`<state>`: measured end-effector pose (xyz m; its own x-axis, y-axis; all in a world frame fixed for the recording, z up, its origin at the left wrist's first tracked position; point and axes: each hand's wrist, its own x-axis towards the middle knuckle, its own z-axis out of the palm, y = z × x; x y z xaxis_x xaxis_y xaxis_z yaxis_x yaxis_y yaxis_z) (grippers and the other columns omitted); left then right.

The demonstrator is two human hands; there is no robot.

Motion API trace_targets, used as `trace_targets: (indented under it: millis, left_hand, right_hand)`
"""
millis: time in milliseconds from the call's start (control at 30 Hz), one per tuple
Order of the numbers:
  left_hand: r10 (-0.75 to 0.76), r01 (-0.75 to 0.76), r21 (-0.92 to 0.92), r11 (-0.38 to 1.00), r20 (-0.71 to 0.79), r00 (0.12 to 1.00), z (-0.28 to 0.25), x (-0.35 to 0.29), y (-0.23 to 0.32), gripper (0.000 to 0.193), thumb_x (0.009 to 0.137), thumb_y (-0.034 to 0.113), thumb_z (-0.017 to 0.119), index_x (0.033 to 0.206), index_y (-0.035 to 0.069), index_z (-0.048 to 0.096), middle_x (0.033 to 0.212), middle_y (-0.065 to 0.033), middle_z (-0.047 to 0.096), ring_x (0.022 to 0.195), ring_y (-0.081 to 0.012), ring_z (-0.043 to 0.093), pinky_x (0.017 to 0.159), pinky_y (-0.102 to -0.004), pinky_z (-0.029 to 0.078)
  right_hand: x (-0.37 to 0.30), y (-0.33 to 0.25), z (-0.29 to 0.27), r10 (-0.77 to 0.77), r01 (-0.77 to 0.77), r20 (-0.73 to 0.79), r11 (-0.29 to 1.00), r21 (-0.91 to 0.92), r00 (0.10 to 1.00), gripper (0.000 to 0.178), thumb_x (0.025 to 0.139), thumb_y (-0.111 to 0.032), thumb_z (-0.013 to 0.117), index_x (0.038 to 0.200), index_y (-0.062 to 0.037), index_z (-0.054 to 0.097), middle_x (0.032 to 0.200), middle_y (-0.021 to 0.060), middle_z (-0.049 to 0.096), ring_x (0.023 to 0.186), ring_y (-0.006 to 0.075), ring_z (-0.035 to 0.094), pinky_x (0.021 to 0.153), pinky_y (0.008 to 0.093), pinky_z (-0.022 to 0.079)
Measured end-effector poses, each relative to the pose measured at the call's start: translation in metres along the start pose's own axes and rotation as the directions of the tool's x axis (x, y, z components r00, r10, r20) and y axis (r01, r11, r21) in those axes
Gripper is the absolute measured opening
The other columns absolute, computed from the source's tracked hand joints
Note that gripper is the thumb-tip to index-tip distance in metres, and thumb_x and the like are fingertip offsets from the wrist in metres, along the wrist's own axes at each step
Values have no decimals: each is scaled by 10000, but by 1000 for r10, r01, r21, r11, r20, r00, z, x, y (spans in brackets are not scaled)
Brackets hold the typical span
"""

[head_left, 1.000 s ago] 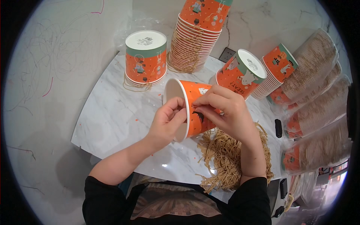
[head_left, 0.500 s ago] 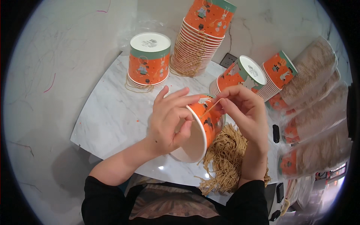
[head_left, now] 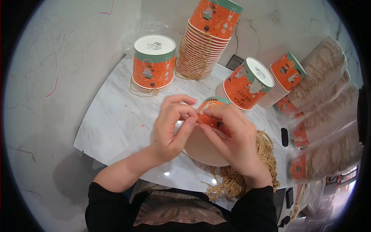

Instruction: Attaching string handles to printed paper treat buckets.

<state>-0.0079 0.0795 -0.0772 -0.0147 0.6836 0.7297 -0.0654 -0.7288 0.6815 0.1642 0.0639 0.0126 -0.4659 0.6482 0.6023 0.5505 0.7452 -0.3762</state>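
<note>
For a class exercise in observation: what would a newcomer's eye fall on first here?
Probably the tall stack of orange cups at the back of the marbled table. Then, at centre, the left hand and right hand close together at an orange cup, with a tangled heap of tan cord to its right.

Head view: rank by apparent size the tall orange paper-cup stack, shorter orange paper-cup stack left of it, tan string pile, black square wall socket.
1. Tall orange paper-cup stack
2. Shorter orange stack, tan string pile: order unsure, pile partly hidden
3. Black wall socket
</note>
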Motion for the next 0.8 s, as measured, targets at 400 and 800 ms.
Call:
trace_targets:
  millis: [400, 800]
  left_hand:
    - [-514, 564, -420, 712, 236, 825, -16, 9, 0, 205, 1028, 134, 585, 876, 20, 663, 807, -1, 650, 691, -35, 560, 627, -201, 438]
    - [-583, 697, -453, 555, 387, 715, -22, 13, -4, 160, 1015, 182, 609, 998, 38, 677, 917, 3, 671, 779, -52, 584, 672, -211, 454]
  right_hand:
    - [7, 18, 7, -447, 467, 198, 882, -64, 872, 217, 731, -100, 717, 937, -55, 670, 918, 31, 659, 822, 195, 693, 655, 314, 565]
    - [12, 23, 5, -577, 606, 197, 783, -141, 792, 183, 687, -117, 715, 858, -85, 661, 881, 13, 659, 899, 185, 677, 699, 304, 565]
